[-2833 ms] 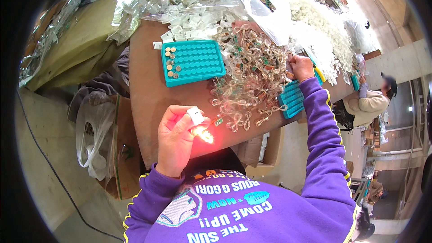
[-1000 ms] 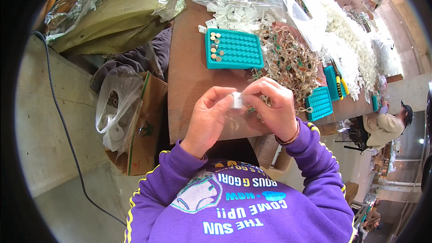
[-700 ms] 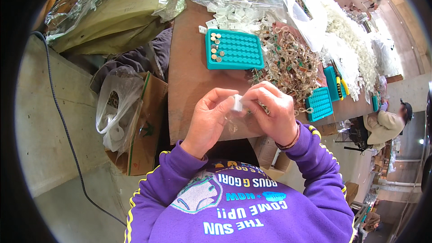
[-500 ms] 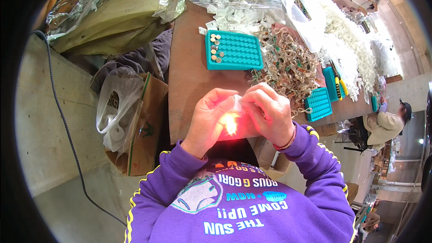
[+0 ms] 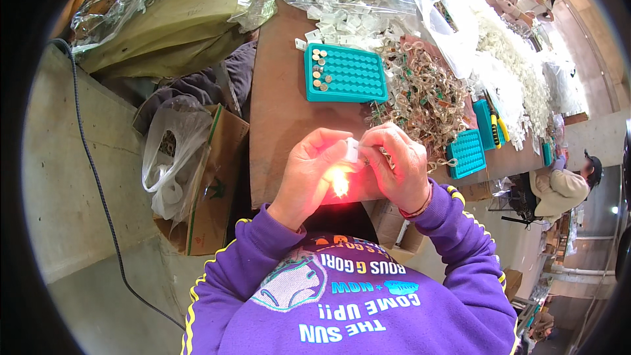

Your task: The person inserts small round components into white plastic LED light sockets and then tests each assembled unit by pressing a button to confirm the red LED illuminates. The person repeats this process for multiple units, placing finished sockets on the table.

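Note:
A small white plastic case (image 5: 352, 151) is pinched between the thumb and fingers of my left hand (image 5: 309, 169). Beneath it a bright red light (image 5: 340, 184) glows and tints my fingers. My right hand (image 5: 398, 167) is closed at the right side of the case, its fingertips pressed together. Something thin and looped shows at its fingers, too small to name. Beyond my hands lies a teal tray (image 5: 355, 77) of round pockets, with several coin-like button cells (image 5: 318, 69) at its left end.
A heap of tangled wired parts (image 5: 427, 92) covers the table's right side, with white cases (image 5: 345, 23) behind it. A second teal tray (image 5: 467, 153) and yellow-black pliers (image 5: 497, 125) lie further right. Left stands a cardboard box (image 5: 220, 171) with a plastic bag (image 5: 174, 151). Other people sit at right.
The white case has shifted slightly right and turned, showing more of itself. My right fingers have drawn a little apart from it. The red light stays lit.

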`<move>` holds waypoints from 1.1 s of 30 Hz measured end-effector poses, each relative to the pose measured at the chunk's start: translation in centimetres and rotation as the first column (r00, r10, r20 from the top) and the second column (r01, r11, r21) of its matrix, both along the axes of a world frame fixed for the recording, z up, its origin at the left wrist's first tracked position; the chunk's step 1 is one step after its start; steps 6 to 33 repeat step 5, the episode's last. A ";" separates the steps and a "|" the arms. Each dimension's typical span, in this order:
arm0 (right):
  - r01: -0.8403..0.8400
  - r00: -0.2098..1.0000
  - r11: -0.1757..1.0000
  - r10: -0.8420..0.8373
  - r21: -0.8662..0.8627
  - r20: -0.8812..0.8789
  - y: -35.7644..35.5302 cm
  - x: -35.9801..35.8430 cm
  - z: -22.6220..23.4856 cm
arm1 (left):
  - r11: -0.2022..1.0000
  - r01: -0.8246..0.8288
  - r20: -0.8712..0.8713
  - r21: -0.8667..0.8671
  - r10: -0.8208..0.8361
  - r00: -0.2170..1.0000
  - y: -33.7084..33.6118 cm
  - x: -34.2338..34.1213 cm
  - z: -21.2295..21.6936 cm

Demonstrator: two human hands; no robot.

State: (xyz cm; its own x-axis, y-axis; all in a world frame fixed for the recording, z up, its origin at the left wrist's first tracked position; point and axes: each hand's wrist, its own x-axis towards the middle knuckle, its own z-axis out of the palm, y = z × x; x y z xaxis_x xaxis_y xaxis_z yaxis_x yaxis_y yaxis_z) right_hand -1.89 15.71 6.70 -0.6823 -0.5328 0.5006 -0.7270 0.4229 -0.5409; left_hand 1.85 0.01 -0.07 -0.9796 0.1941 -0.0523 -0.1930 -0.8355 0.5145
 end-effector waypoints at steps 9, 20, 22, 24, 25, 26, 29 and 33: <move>0.015 1.000 0.999 -0.015 0.031 0.004 0.2 0.2 -0.2 | 0.999 0.036 -0.044 0.041 -0.034 0.998 -0.3 -0.2 -0.2; 0.015 1.000 0.999 -0.015 0.031 0.004 0.2 0.2 -0.2 | 0.999 0.036 -0.044 0.041 -0.034 0.998 -0.3 -0.2 -0.2; 0.015 1.000 0.999 -0.015 0.031 0.004 0.2 0.2 -0.2 | 0.999 0.036 -0.044 0.041 -0.034 0.998 -0.3 -0.2 -0.2; 0.015 1.000 0.999 -0.015 0.031 0.004 0.2 0.2 -0.2 | 0.999 0.036 -0.044 0.041 -0.034 0.998 -0.3 -0.2 -0.2; 0.015 1.000 0.999 -0.015 0.031 0.004 0.2 0.2 -0.2 | 0.999 0.036 -0.044 0.041 -0.034 0.998 -0.3 -0.2 -0.2; 0.015 1.000 0.999 -0.015 0.031 0.004 0.2 0.2 -0.2 | 0.999 0.036 -0.044 0.041 -0.034 0.998 -0.3 -0.2 -0.2; 0.015 1.000 0.999 -0.015 0.031 0.004 0.2 0.2 -0.2 | 0.999 0.036 -0.044 0.041 -0.034 0.998 -0.3 -0.2 -0.2; 0.015 1.000 0.999 -0.015 0.031 0.004 0.2 0.2 -0.2 | 0.999 0.036 -0.044 0.041 -0.034 0.998 -0.3 -0.2 -0.2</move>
